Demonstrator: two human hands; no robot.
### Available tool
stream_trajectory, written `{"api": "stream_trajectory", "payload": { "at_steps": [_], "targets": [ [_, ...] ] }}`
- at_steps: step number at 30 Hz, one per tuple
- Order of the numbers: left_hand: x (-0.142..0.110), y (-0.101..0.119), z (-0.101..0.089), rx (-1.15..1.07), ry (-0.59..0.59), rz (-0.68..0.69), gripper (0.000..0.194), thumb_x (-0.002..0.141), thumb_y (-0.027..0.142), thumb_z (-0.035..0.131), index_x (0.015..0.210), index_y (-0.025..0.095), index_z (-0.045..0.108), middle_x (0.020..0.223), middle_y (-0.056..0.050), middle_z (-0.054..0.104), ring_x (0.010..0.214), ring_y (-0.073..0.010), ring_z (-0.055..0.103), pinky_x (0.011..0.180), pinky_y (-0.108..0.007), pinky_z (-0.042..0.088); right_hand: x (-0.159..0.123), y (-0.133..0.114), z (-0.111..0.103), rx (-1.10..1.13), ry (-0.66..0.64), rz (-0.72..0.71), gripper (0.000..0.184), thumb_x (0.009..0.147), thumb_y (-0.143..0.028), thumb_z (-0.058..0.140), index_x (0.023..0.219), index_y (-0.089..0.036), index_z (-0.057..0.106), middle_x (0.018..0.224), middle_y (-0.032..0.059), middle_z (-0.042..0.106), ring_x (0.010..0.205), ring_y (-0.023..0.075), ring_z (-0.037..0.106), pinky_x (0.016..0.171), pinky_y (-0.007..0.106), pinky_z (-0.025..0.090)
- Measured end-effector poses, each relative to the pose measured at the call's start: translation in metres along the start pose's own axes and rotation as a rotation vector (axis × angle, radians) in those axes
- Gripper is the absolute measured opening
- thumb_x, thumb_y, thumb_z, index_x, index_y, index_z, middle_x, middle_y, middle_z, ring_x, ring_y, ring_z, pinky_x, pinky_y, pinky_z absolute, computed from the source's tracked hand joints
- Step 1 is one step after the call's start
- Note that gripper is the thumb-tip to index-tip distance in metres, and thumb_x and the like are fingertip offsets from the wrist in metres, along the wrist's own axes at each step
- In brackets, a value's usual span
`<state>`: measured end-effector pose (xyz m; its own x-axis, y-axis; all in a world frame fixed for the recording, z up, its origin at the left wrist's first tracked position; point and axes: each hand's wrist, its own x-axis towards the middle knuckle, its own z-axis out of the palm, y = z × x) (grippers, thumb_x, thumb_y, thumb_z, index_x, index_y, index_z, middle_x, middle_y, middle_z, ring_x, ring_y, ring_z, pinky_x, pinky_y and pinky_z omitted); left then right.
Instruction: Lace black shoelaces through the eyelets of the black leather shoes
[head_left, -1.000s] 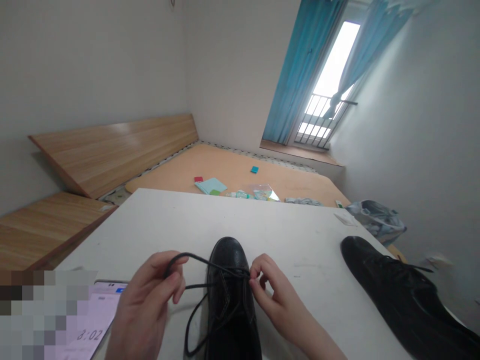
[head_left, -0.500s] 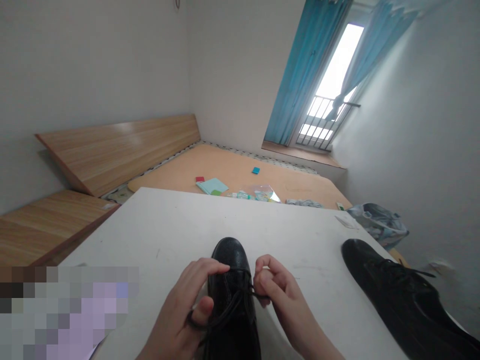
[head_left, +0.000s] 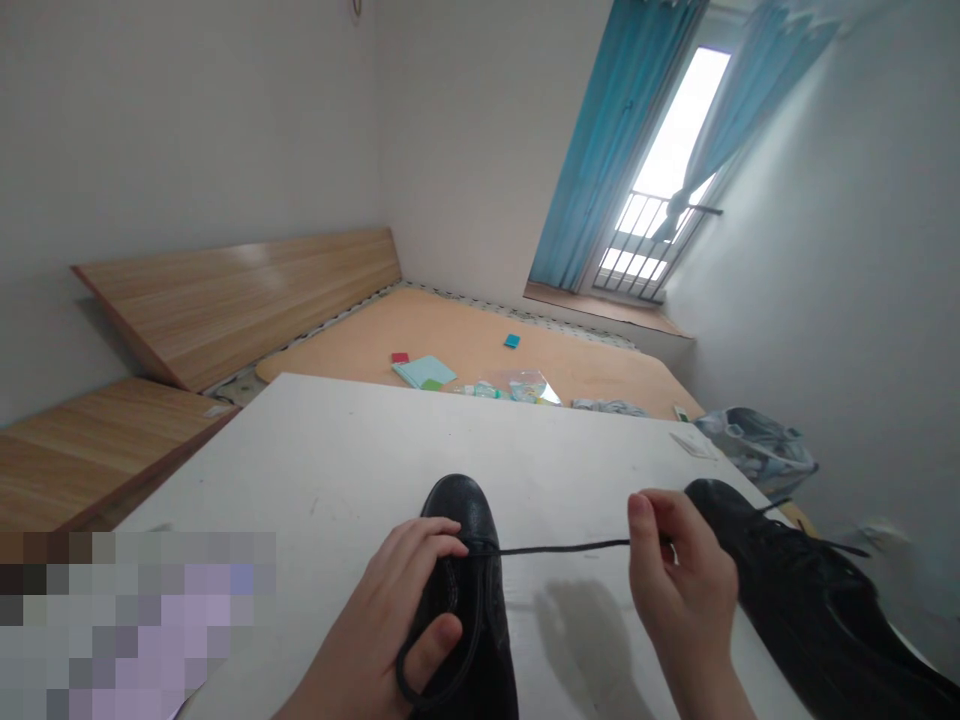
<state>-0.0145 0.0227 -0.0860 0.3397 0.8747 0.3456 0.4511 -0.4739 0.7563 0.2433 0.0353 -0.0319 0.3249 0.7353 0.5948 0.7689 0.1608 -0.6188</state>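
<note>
Black shoelace [head_left: 562, 548] stretches almost level from the lacing of a black leather shoe [head_left: 469, 510] out to the right hand [head_left: 679, 590], which is raised well clear of that shoe. The shoe stands on its sole on the white worktop [head_left: 337, 450], toe pointing away from the person. On the right hand, the fingers [head_left: 645, 515] are curled in a pinch on the lace, though they hide the exact hold. The left hand [head_left: 375, 640] is clasped over the shoe, with its fingers [head_left: 427, 540] across the upper and its thumb [head_left: 444, 635] pressed on the near side, beside a slack loop of lace [head_left: 431, 685].

Pulling low and sideways, as here, looks like a sound line: it should keep the tension even through the eyelets while the left hand pins the shoe against sliding. A steady draw would likely serve better than a jerk, and the loop needs watching so that it does not snag on the left thumb. A second black shoe [head_left: 795, 580] lies just beyond the right hand, so the pull is best kept short of its loose lace.
</note>
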Motion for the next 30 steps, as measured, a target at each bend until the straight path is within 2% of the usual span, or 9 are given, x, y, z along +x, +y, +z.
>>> {"api": "stream_trajectory", "payload": {
  "at_steps": [2,5,8,12,18,22,25,27,30],
  "targets": [
    [0.000,-0.002,0.001,0.036,-0.015,0.030,0.051,0.093,0.063,0.038,0.126,0.029,0.056,0.136,-0.009,0.056,0.127,-0.0295,0.050,0.107,-0.046,0.042,-0.002,0.000,0.000,0.318,-0.191,0.140,0.039,0.090,-0.054,0.054,0.068,-0.022,0.054,0.061,0.0008,0.049,0.059,0.0174,0.044,0.055,0.029,0.031],
    [-0.002,-0.005,0.001,0.085,-0.020,0.061,0.052,0.093,0.060,0.041,0.134,0.030,0.051,0.139,-0.008,0.055,0.129,-0.0300,0.048,0.110,-0.046,0.039,-0.007,-0.002,0.002,0.772,-0.733,0.275,0.053,0.087,-0.064,0.054,0.057,-0.020,0.054,0.054,-0.0018,0.041,0.051,0.0129,0.036,0.048,0.027,0.025],
    [-0.003,-0.003,0.001,0.101,-0.004,0.052,0.053,0.094,0.061,0.040,0.137,0.031,0.049,0.142,-0.006,0.052,0.133,-0.0298,0.045,0.113,-0.046,0.036,-0.013,-0.007,0.008,0.794,-1.107,0.262,0.048,0.090,-0.061,0.052,0.078,-0.017,0.067,0.056,-0.0021,0.048,0.050,0.0120,0.042,0.051,0.026,0.032],
    [-0.004,0.002,0.004,0.086,-0.002,0.077,0.062,0.093,0.065,0.037,0.144,0.030,0.042,0.148,-0.009,0.046,0.135,-0.0312,0.042,0.114,-0.046,0.033,-0.023,-0.012,0.027,0.429,-0.876,0.144,0.029,0.097,-0.043,0.050,0.116,-0.026,0.064,0.077,0.0009,0.059,0.072,0.0173,0.055,0.069,0.030,0.043],
    [-0.007,0.005,0.010,0.046,0.034,0.118,0.072,0.091,0.070,0.031,0.152,0.033,0.024,0.153,-0.012,0.032,0.138,-0.0345,0.037,0.113,-0.050,0.034,-0.035,-0.017,0.046,0.628,-0.808,0.057,0.014,0.092,-0.032,0.057,0.096,-0.024,0.068,0.096,0.0048,0.056,0.089,0.0197,0.054,0.082,0.032,0.043],
    [-0.006,0.014,0.001,-0.020,0.044,0.124,0.052,0.097,0.041,0.046,0.147,0.035,0.032,0.142,-0.009,0.046,0.131,-0.0302,0.046,0.108,-0.046,0.041,-0.029,-0.017,0.041,0.833,-0.756,0.223,0.020,0.089,-0.037,0.061,0.078,-0.021,0.060,0.087,0.0034,0.056,0.088,0.0197,0.054,0.083,0.032,0.041],
    [-0.004,0.022,-0.009,-0.090,0.050,0.102,0.054,0.089,0.020,0.047,0.141,0.035,0.040,0.120,-0.005,0.058,0.114,-0.0236,0.058,0.097,-0.037,0.050,-0.021,-0.010,0.035,0.971,-0.719,0.440,0.024,0.088,-0.043,0.058,0.078,-0.021,0.055,0.064,-0.0031,0.047,0.065,0.0157,0.048,0.067,0.029,0.040],
    [-0.002,0.023,-0.014,-0.107,0.077,0.094,0.049,0.086,0.015,0.044,0.130,0.035,0.051,0.103,-0.002,0.059,0.096,-0.0187,0.061,0.084,-0.030,0.053,-0.014,-0.005,0.030,0.829,-0.695,0.438,0.024,0.085,-0.043,0.059,0.077,-0.021,0.054,0.059,-0.0056,0.041,0.056,0.0136,0.039,0.058,0.027,0.034],
    [0.001,0.017,-0.017,0.005,0.203,0.045,0.038,0.084,0.010,0.043,0.111,0.031,0.061,0.081,0.002,0.055,0.073,-0.0144,0.058,0.066,-0.024,0.050,-0.008,-0.004,0.024,0.329,-0.762,0.201,0.015,0.084,-0.034,0.059,0.079,-0.020,0.062,0.062,-0.0030,0.047,0.058,0.0142,0.041,0.056,0.027,0.030]
  ]
}}
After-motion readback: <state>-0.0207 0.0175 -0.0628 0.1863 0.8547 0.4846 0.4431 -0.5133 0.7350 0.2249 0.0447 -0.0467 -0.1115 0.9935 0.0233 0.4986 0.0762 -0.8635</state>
